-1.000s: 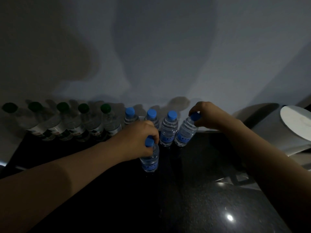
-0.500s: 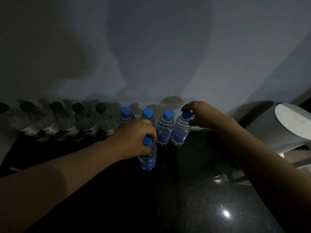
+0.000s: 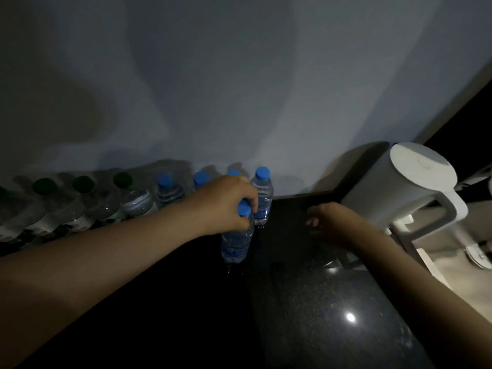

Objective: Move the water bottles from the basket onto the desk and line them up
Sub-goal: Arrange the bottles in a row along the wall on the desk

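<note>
Blue-capped bottle [image 3: 235, 243] clasped in left hand [image 3: 226, 206], another cap [image 3: 234, 173] half-hidden behind; right hand [image 3: 327, 222] loose, blurred.

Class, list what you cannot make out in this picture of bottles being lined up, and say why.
Head view only:
- One blue-capped bottle: mostly hidden behind the left hand gripping the front bottle.
- Leftmost green-capped bottle: cap cut by the left edge.
- Labels: too dim to read.
- Basket: out of frame.
- Right hand: blurred.
</note>
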